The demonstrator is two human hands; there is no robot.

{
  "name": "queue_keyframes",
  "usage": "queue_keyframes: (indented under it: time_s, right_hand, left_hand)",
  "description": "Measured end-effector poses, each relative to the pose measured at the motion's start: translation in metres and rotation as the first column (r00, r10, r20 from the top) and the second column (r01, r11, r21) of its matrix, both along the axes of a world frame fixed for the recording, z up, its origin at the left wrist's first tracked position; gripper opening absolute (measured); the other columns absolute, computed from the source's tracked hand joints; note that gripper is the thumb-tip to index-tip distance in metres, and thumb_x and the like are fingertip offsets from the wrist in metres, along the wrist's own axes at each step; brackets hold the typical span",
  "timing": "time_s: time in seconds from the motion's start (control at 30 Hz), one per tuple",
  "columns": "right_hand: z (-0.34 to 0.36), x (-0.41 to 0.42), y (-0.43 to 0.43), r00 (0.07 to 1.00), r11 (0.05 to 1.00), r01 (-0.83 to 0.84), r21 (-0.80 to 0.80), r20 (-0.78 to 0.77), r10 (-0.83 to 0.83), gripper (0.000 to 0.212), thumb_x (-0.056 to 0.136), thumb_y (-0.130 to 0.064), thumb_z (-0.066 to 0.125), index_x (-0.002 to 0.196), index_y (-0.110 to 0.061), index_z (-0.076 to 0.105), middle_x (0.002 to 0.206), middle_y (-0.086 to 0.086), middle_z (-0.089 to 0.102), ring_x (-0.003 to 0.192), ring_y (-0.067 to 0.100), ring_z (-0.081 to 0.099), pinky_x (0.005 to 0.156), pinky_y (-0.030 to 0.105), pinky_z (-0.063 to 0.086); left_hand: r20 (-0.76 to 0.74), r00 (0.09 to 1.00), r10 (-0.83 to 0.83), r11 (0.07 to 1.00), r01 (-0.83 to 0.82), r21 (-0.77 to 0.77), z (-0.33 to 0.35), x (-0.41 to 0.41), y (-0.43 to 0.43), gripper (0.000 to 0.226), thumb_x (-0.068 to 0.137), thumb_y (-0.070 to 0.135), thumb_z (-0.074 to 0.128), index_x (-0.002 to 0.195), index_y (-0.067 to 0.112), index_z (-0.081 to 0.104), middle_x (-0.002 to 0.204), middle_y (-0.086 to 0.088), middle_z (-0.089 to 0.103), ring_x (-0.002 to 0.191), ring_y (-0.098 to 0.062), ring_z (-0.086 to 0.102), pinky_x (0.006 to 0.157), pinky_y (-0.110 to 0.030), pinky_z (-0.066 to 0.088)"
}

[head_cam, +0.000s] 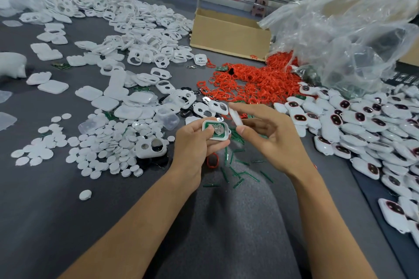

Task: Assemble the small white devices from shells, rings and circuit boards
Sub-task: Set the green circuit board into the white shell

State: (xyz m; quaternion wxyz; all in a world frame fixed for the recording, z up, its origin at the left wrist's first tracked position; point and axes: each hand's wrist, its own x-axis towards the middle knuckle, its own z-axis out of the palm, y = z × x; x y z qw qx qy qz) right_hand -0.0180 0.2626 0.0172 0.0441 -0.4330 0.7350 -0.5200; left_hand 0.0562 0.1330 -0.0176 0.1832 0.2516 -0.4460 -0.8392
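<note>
Left hand (195, 145) around shell (223, 137), circuit board (212, 124) inside

Board-fitted shell (215, 131) in left hand (194, 142)

- Dark grey work surface (56, 210), spread wide to the left and far side.
- Heap of white shells (127, 13) with paired openings, along the far left.
- Flat white back covers (53, 87), scattered nearer on the left.
- Spread of small white round discs (102, 142), near left; one lone disc (85, 194) lies apart, closer in.
- Single white shell (151, 147), just beside the discs.
- Green circuit board (60, 66), among the covers.
- Tangle of red rings (256, 79), centre right.
- Pile of assembled white devices (362, 124) with dark windows, along the right.
- Open cardboard box (229, 34), beyond the rings.
- Crumpled clear plastic bag (340, 29), beside the box, over the rings' far edge.
</note>
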Motion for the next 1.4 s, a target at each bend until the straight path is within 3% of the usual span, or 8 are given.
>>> queue_keyframes:
  time_s: [0.17, 0.37, 0.77, 0.93, 1.03, 1.13, 1.3, 1.4]
  right_hand:
    - [-0.004, -0.002, -0.001, 0.999, 0.999, 0.031, 0.039, 0.014, -0.031, 0.033, 0.085, -0.004, 0.069, 0.114, -0.019, 0.064, 0.105, 0.004, 0.062, 0.074, 0.019, 0.067, 0.068, 0.022, 0.051]
    - [-0.010, -0.002, -0.008, 0.985, 0.984, 0.170, 0.050, -0.030, -0.168, 0.026, 0.080, -0.008, 0.071, 0.103, -0.018, 0.062, 0.099, -0.008, 0.062, 0.062, 0.024, 0.063, 0.063, 0.038, 0.053]
    - [-0.014, -0.002, -0.011, 0.956, 0.956, 0.286, 0.060, -0.091, -0.280, 0.021, 0.081, -0.019, 0.073, 0.096, -0.026, 0.061, 0.093, -0.007, 0.063, 0.055, 0.022, 0.061, 0.051, 0.025, 0.047]
    - [-0.023, 0.004, -0.025, 0.948, 0.944, 0.279, 0.174, -0.204, -0.243, 0.027, 0.081, -0.027, 0.074, 0.105, -0.016, 0.071, 0.100, -0.004, 0.063, 0.054, 0.005, 0.053, 0.058, 0.011, 0.041]
    - [-0.018, 0.001, -0.021, 0.976, 0.961, 0.217, 0.170, -0.018, -0.217, 0.029, 0.081, -0.008, 0.074, 0.109, -0.005, 0.068, 0.107, 0.006, 0.064, 0.053, 0.018, 0.064, 0.057, 0.026, 0.055]
    - [-0.014, -0.001, -0.013, 0.981, 0.968, 0.129, 0.213, 0.118, -0.157, 0.044, 0.078, 0.002, 0.073, 0.121, -0.003, 0.062, 0.091, 0.009, 0.068, 0.053, 0.011, 0.067, 0.059, 0.020, 0.055]
    - [-0.013, -0.004, -0.009, 0.990, 0.926, 0.127, 0.356, 0.013, -0.141, 0.053, 0.075, -0.006, 0.079, 0.124, -0.012, 0.062, 0.065, 0.003, 0.070, 0.052, -0.005, 0.061, 0.057, 0.004, 0.041]
    - [-0.013, -0.005, -0.010, 0.954, 0.901, 0.223, 0.373, -0.272, -0.124, 0.050, 0.073, -0.024, 0.081, 0.120, -0.014, 0.067, 0.092, 0.004, 0.072, 0.054, -0.001, 0.058, 0.061, 0.006, 0.040]
  left_hand:
    - [0.002, 1.000, 0.006, 1.000, -0.006, 0.009, -0.001, -0.001, -0.001, 0.026, 0.098, -0.006, 0.045, 0.093, 0.005, 0.069, 0.091, -0.015, 0.074, 0.077, -0.021, 0.074, 0.067, -0.027, 0.061]
    - [-0.006, 1.000, -0.001, 1.000, 0.001, -0.013, -0.002, -0.001, 0.000, 0.026, 0.098, -0.006, 0.044, 0.096, 0.004, 0.067, 0.095, -0.017, 0.072, 0.076, -0.019, 0.074, 0.063, -0.024, 0.059]
    - [-0.006, 1.000, -0.028, 0.999, 0.027, -0.019, -0.001, -0.001, 0.000, 0.025, 0.098, -0.006, 0.043, 0.097, 0.004, 0.066, 0.093, -0.016, 0.073, 0.072, -0.018, 0.073, 0.067, -0.026, 0.061]
    - [-0.027, 0.999, -0.045, 0.999, 0.044, -0.031, -0.002, 0.000, -0.001, 0.026, 0.097, -0.005, 0.046, 0.092, 0.008, 0.068, 0.077, -0.006, 0.075, 0.066, -0.014, 0.072, 0.058, -0.021, 0.056]
    - [-0.030, 0.999, -0.028, 1.000, 0.028, 0.003, -0.003, -0.001, -0.002, 0.024, 0.097, -0.005, 0.046, 0.095, 0.005, 0.068, 0.081, -0.012, 0.075, 0.068, -0.018, 0.073, 0.059, -0.022, 0.057]
    - [-0.021, 0.999, -0.025, 1.000, 0.025, -0.004, -0.005, -0.003, -0.002, 0.025, 0.098, -0.004, 0.044, 0.095, 0.006, 0.067, 0.080, -0.012, 0.075, 0.066, -0.018, 0.072, 0.058, -0.022, 0.057]
    - [-0.012, 1.000, -0.020, 0.999, 0.020, -0.030, -0.007, -0.003, -0.003, 0.027, 0.098, -0.004, 0.043, 0.092, 0.006, 0.068, 0.080, -0.010, 0.074, 0.064, -0.017, 0.072, 0.057, -0.022, 0.056]
    - [0.009, 1.000, 0.006, 1.000, -0.005, -0.027, -0.007, -0.005, -0.004, 0.028, 0.097, -0.004, 0.044, 0.091, 0.008, 0.068, 0.080, -0.009, 0.073, 0.061, -0.013, 0.070, 0.057, -0.021, 0.056]
